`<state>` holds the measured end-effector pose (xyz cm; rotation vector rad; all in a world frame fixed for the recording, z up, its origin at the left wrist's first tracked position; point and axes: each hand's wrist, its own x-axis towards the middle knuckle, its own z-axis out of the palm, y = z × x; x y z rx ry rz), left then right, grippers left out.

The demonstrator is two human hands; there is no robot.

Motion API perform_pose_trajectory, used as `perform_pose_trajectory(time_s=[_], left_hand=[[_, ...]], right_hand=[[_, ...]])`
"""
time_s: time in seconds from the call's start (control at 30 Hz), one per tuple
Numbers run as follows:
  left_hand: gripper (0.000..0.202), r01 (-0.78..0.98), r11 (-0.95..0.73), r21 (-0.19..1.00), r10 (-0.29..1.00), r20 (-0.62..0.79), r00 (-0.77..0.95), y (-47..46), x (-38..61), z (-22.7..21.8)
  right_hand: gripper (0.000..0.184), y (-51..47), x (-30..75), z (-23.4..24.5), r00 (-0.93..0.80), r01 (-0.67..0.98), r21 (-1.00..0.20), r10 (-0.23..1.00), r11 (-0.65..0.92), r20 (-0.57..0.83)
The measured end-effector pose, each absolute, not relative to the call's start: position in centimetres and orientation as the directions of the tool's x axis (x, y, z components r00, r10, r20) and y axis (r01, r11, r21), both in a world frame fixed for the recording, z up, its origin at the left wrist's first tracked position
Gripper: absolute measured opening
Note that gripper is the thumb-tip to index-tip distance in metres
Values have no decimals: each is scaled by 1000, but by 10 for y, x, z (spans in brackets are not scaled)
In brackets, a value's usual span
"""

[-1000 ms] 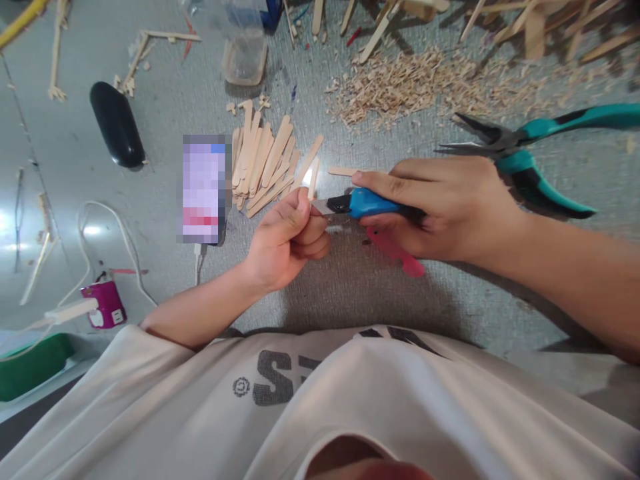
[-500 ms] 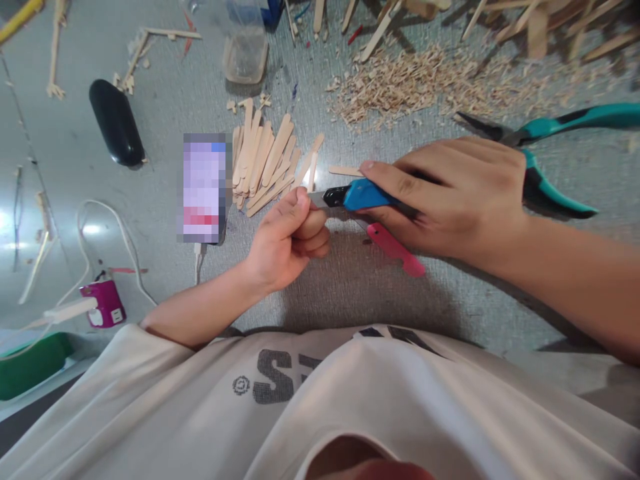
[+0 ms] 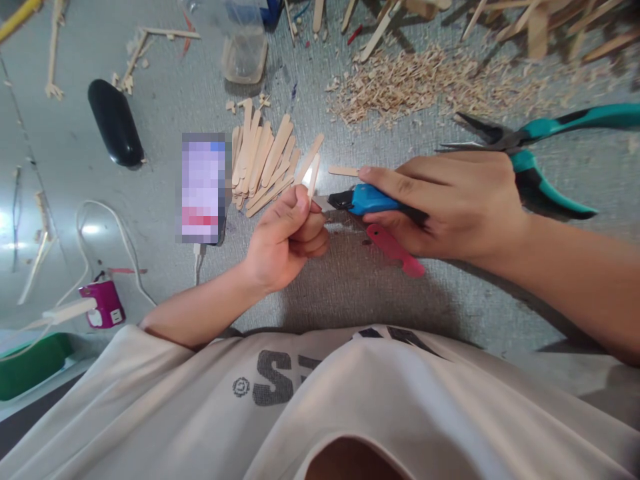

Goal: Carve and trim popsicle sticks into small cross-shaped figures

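Observation:
My left hand (image 3: 290, 230) is closed, with a narrow wooden craft stick (image 3: 313, 177) pinched between thumb and curled fingers, its upper end pointing away from me. My right hand (image 3: 445, 197) grips a blue and black utility knife (image 3: 373, 199), whose blade points left toward the left fingers. Whether the blade touches the stick I cannot tell. Just beyond the left hand lies a fanned pile of craft sticks (image 3: 263, 157). One loose stick (image 3: 344, 171) rests by the right fingertips, and a pink flat-handled tool (image 3: 395, 250) is below that hand.
Teal-handled pliers (image 3: 520, 137) lie right behind the right hand. Wood shavings (image 3: 400, 87) are heaped farther back. Left of the sticks are a phone (image 3: 203, 190) with a white cable, a black case (image 3: 116, 123) and a purple adapter (image 3: 103, 305). A clear plastic box (image 3: 245, 57) stands at the back.
The knife and my right hand have shifted slightly right, drawing back from the left fingers. More of the stick in my left hand now shows. My left hand has stayed nearly still.

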<state>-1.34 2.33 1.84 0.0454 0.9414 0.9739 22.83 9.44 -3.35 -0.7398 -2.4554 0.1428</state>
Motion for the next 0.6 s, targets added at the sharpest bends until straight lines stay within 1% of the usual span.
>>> perform_pose_trajectory(time_s=[0.1,0.2,0.33,0.47,0.6], left_hand=[[42,-676,586,446,738,-639,218,23,-14,18],[42,-675,585,450,739,-638,217,23,-13,18],[42,-668,594,448,732,-646,218,23,-14,18],[41,-669,590,452,738,-638,220,22,-14,17],[43,-686,590,426,725,-653,218,22,-14,16]], right_hand=[[51,95,231,-31,-704,484,-354,597,800,385],[51,96,232,-29,-699,480,-393,612,785,369],[50,95,232,-30,-703,475,-343,584,811,406],[50,94,229,-33,-708,498,-298,580,815,404],[46,94,225,-33,-690,473,-246,529,846,495]])
